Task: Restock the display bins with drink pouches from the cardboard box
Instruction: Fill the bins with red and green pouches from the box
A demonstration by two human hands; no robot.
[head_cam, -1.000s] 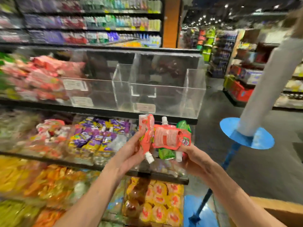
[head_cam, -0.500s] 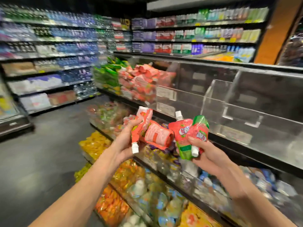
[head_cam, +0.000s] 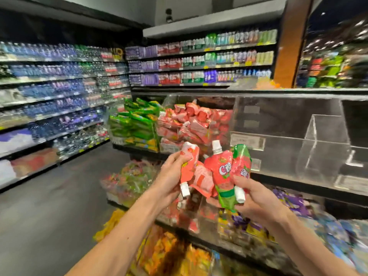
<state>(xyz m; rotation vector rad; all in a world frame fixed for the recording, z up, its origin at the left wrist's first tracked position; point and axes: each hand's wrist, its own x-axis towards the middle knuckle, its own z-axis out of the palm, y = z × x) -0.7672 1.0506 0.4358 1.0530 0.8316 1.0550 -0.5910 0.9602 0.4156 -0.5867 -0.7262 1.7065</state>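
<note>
Left hand (head_cam: 172, 177): grips red pouches (head_cam: 202, 179)
Right hand (head_cam: 258, 200): grips red-green pouches (head_cam: 221, 166)
Writing: white logo, too blurred to read

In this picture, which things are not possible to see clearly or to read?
Cardboard box: outside the head view entirely.
Drink pouches: exact count unclear in the head view; they overlap, and the left hand and right hand cover parts.
Price label on the clear bin: head view, too small and blurred to read.
Lower bins: head view, motion blur smears their contents.
</note>
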